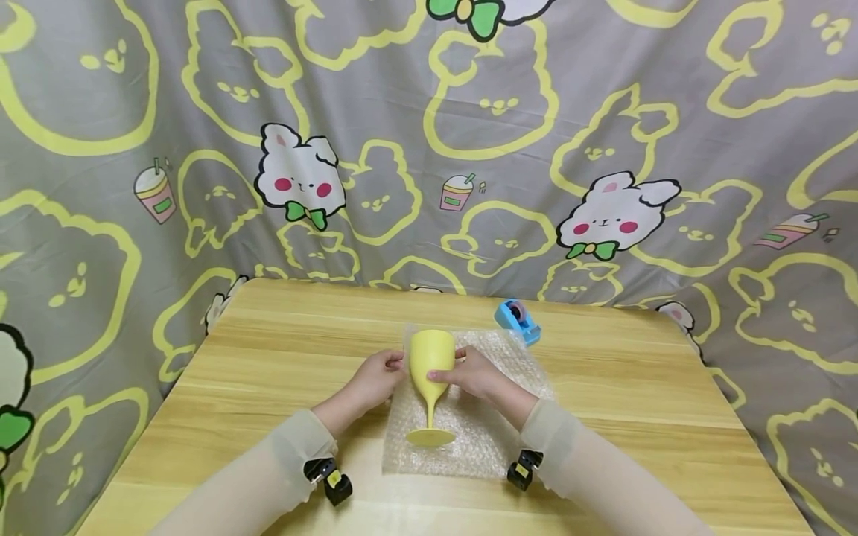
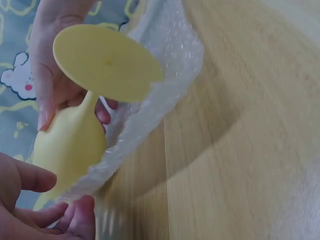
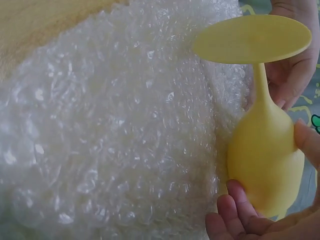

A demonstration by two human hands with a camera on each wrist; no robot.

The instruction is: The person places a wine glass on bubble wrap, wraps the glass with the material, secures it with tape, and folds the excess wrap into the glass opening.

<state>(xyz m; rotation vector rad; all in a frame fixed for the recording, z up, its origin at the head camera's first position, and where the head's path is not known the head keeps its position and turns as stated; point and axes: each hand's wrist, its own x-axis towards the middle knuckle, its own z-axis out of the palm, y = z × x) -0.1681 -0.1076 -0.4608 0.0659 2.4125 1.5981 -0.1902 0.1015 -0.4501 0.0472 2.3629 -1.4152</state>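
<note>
A yellow plastic goblet (image 1: 430,361) is over the left part of a bubble wrap sheet (image 1: 482,439), its rim away from me and its round foot (image 2: 107,62) toward me. My right hand (image 1: 474,372) grips the bowl, thumb on the near side and fingers behind it. In the right wrist view, that hand's fingers (image 3: 237,200) lie low against the bowl (image 3: 265,155). My left hand (image 1: 378,378) is at the wrap's left edge, beside the bowl. Thumb and fingertips (image 2: 82,215) pinch the edge of the bubble wrap (image 2: 135,135) in the left wrist view.
A light blue tape dispenser (image 1: 518,321) with a roll stands just beyond the wrap's far right corner. The wooden table (image 1: 281,320) backs onto a grey curtain (image 1: 395,97) with yellow cartoon outlines. Black wrist cameras sit at both cuffs.
</note>
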